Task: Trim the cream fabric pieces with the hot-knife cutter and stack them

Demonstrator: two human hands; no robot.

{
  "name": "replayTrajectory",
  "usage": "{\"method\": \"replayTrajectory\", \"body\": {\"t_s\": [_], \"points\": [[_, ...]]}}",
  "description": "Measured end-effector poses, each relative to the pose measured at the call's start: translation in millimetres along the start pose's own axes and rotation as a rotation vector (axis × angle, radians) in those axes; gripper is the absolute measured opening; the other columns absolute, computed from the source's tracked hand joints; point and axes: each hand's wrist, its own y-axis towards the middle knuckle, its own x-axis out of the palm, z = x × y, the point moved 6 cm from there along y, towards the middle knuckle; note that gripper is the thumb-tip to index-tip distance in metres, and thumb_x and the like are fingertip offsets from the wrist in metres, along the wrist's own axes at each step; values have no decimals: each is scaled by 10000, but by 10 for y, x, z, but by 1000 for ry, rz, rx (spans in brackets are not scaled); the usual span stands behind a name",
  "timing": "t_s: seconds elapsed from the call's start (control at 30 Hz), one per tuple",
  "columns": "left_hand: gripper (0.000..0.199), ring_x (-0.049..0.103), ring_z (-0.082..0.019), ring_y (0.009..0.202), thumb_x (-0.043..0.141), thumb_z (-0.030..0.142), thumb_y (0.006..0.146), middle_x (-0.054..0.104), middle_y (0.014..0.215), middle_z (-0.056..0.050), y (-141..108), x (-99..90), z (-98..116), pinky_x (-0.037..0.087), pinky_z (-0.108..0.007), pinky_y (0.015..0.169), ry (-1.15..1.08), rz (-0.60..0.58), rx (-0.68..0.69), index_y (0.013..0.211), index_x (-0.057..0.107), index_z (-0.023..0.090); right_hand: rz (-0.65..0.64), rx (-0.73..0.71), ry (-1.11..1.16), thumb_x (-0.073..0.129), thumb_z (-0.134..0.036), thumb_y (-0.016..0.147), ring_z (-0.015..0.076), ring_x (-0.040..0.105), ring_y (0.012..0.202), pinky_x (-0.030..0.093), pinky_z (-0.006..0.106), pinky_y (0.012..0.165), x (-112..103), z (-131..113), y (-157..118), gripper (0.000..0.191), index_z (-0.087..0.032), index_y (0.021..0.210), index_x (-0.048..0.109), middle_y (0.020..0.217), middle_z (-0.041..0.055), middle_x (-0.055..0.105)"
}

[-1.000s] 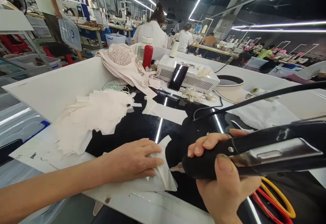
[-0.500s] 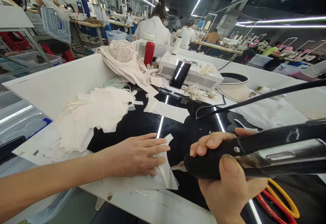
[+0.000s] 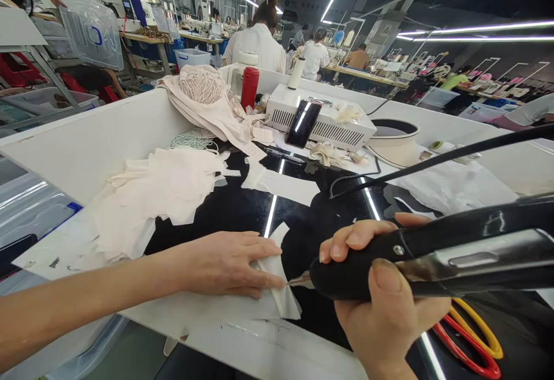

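My left hand (image 3: 234,264) lies palm down, fingers apart, on a pale fabric piece (image 3: 283,299) at the near edge of the black tabletop. In my right hand (image 3: 385,305) is a black handheld tool (image 3: 476,247) with a metal strip and a cable. Its pointed metal tip (image 3: 302,279) is at the fabric's right edge, beside my left fingertips. Beyond my hands lies another pale fabric piece (image 3: 283,186). A heap of pale pieces (image 3: 160,190) rests to the left.
Red and yellow scissor handles (image 3: 471,339) lie beneath my right wrist. Farther back are a phone (image 3: 303,124) against a white box (image 3: 337,132), a red bottle (image 3: 250,87) and beige garments (image 3: 203,100). The black cable (image 3: 454,152) crosses above the table's right side.
The tool's tip has come up to the fabric beside my left fingers. My left fingers have shifted slightly, and the view has moved a little. At the far left, the held clear lid has swung.
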Motion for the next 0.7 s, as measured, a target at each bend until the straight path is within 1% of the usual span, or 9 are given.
{"method": "replayTrajectory", "body": {"t_s": [0.2, 0.33, 0.53, 0.7], "points": [[317, 608, -249, 1318, 603, 340, 1079, 597, 1445, -161, 1, 9, 13, 508, -409, 1128, -18, -16, -24, 1383, 678, 286, 27, 12, 7, 805, -269, 804, 147, 607, 569, 558, 307, 496, 27, -4, 47, 377, -254, 1123, 605, 762, -52, 653], [314, 625, -240, 1274, 656, 330, 1052, 605, 1420, -139, 13, -18, 17, 519, -389, 1110, -24, -7, -47, 1361, 695, 291, 60, -5, -11, 785, -252, 798, 144, 603, 559, 549, 304, 493, 46, 9, 101, 369, -250, 1116, 599, 757, -55, 645], [349, 653, -235, 1191, 692, 349, 1029, 581, 1413, -135, 9, -4, 14, 533, -366, 1070, -32, 18, -64, 1376, 687, 314, 36, -17, -5, 798, -271, 807, 147, 605, 556, 540, 310, 495, 87, 55, 99, 379, -246, 1126, 594, 762, -50, 647], [338, 662, -237, 1168, 678, 369, 1036, 577, 1398, -137, 19, 17, 17, 537, -363, 1054, -22, 8, -70, 1371, 691, 319, 20, 10, 1, 785, -219, 816, 144, 619, 563, 551, 305, 508, 115, 72, 103, 351, -245, 1114, 602, 755, -53, 658]]}}
